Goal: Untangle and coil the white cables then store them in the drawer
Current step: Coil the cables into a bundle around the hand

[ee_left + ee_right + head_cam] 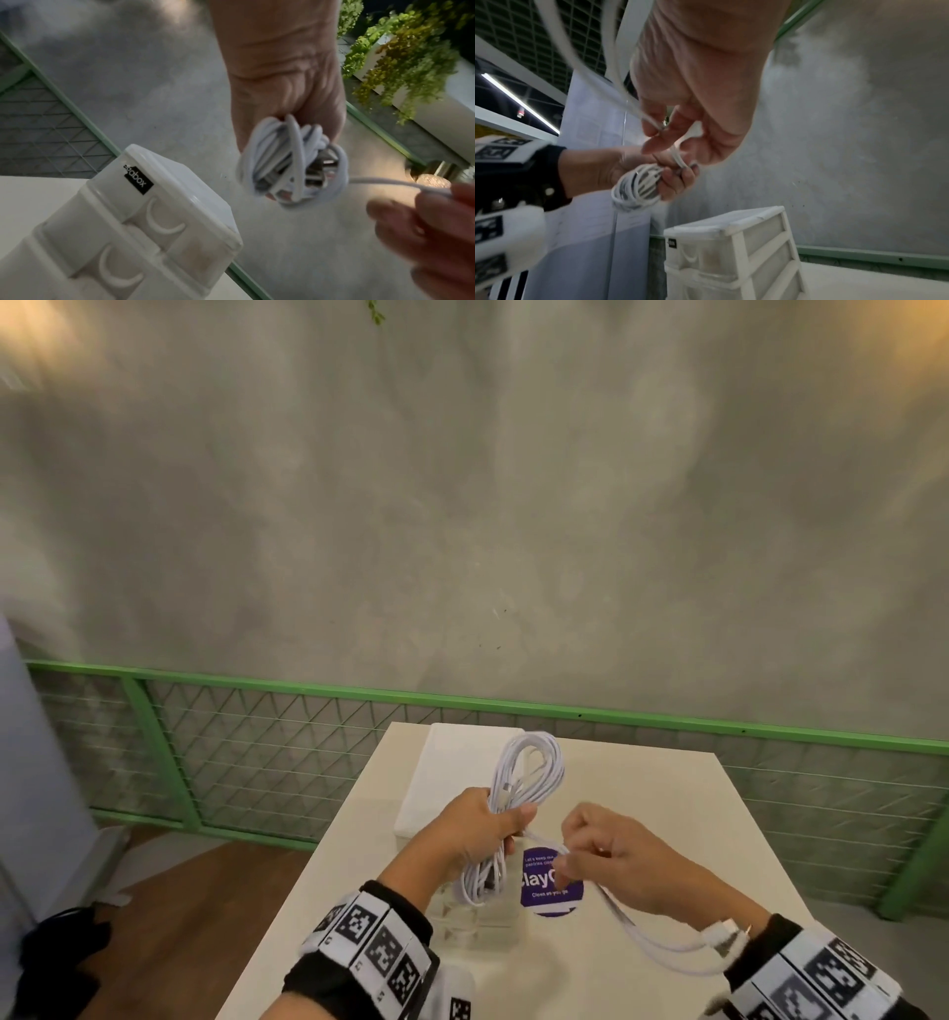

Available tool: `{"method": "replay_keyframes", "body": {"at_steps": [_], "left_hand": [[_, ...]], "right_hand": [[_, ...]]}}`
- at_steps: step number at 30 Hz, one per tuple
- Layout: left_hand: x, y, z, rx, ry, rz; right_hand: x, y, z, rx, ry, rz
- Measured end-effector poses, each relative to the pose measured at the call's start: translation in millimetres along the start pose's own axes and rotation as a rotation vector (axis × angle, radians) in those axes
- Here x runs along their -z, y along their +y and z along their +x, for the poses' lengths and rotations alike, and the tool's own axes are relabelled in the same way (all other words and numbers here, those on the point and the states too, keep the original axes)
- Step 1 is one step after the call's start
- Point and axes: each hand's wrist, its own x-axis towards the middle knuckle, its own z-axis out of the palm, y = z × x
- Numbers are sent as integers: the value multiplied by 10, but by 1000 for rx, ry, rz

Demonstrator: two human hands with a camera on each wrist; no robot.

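Nearest, a loose tail of white cable (662, 950) sags from the right wrist toward the middle of the table (667, 814), with a plug end lying by the wrist strap. The right hand (611, 860) has its fingers curled and pinches that tail a little way from the bundle, so the strand runs fairly taut between the two hands.

Just left of it, the left hand (480, 834) is wrapped around the waist of the cable coil (524, 767), thumb over the top. Loops stand up above the fist and hang below it, clear of the table. In the left wrist view metal plug tips show among the lower loops.

The cable looks light, soft and smooth, and probably a bit springy: loops will likely fan out if the fist slackens. The waist, where all strands cross, seems the best place to hold it; pulling near a plug risks stressing the joint.

Beneath the hands sits a purple sticker (552, 886). Beyond them, at the far left of the table, stands the white drawer unit (452, 773); the drawers that show look closed. Farther still are a green mesh fence (257, 747) and a grey wall (462, 505).
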Motion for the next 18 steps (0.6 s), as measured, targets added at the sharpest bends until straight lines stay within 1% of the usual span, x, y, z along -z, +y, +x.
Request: {"method": "replay_keyframes", "body": {"at_steps": [1,3,5,6,8,11,13,14,15,16,18], "left_hand": [[-33,-8,-4,-1,-11,34],[-115,-17,-17,-12,-42,127],[-188,-18,-33,-27,-67,220],[-208,-1,-57,-35,-79,229],[-225,32,-99,-46,-118,150],[-212,79,-190,9,-214,-38],[-209,78,-229,4,-285,-86],[-216,66,-224,-18,-306,-61],[-223,43,-199,-38,-312,-6],[-229,31,-182,-47,-314,61],[-239,0,-164,-64,-317,165]], "right_hand": [[6,-23,-1,24,57,-33],[-21,-73,-8,90,124,-90],[-36,-128,-3,116,131,-84],[-40,-132,6,123,124,-94],[-37,-124,47,147,139,-93],[1,-101,71,101,170,31],[35,-129,93,68,154,41],[54,-144,98,39,136,45],[72,-162,105,6,117,53],[94,-175,116,4,95,62],[140,-215,94,33,58,114]]}}
